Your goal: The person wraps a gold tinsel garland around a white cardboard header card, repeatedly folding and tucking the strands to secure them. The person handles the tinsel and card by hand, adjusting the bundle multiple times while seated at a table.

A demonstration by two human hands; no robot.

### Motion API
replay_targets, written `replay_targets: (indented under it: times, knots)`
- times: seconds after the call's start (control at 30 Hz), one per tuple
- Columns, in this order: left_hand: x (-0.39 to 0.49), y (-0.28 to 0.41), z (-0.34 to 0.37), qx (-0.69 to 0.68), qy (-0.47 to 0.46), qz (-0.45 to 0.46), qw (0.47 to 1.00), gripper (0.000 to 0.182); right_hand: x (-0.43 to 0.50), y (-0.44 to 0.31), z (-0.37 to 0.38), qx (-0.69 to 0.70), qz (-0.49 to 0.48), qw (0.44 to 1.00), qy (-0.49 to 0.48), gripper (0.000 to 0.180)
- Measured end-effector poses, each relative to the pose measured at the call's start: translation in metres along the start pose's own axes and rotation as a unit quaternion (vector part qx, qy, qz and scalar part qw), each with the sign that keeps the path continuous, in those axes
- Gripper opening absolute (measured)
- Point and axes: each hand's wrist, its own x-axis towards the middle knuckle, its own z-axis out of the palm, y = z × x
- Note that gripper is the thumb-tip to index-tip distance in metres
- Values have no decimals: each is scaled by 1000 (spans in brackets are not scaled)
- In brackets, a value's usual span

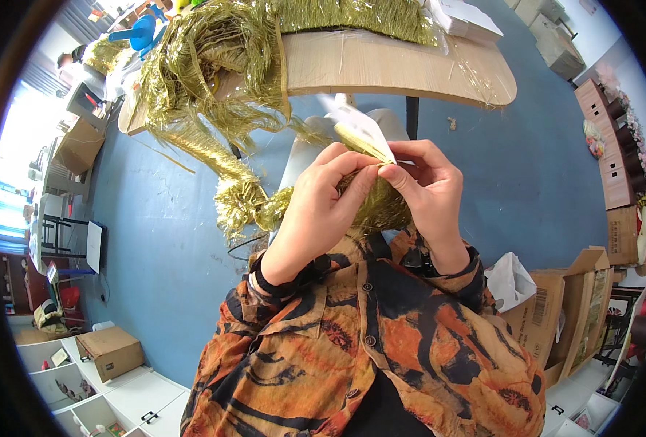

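Close to my chest, my left hand (320, 205) and my right hand (429, 185) pinch the near end of a thin white card (364, 124) between thumbs and fingertips. The card's far corner is blurred. A narrow gold band (353, 141) of fringe trim lies along its left side, with its end at my fingertips. Olive-gold tinsel fringe (386, 210) hangs below and behind both hands, partly hidden by them. Left of my left hand, a gathered length of gold tinsel (241, 202) runs up to a large tangled tinsel heap (203, 71) on the table.
A wooden table (377, 65) with a rounded corner stands in front of me. It bears a flat sheet of tinsel fringe (356, 19) and a stack of white cards (462, 22). At the right are an opened cardboard box (541, 311) and a white plastic bag (511, 281).
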Motion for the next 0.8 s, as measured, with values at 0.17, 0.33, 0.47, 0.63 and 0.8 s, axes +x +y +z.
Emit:
replay_targets:
  times: [0.17,0.33,0.47,0.63,0.8]
  knots:
    - [4,4,-8,10,-40,-25,999,15,-4,1,2,2,28,999,25,24]
    - [5,-12,-29,0,11,-81,997,12,4,4,-13,-8,-17,994,106,19]
    - [1,-27,-52,-68,9,-121,990,16,11,2,-35,41,15,992,118,17]
    - [1,-39,-57,-104,-2,-141,985,21,11,0,-51,106,40,988,109,16]
    - [4,-46,-52,-165,-60,-137,975,28,13,-2,-62,161,71,981,81,20]
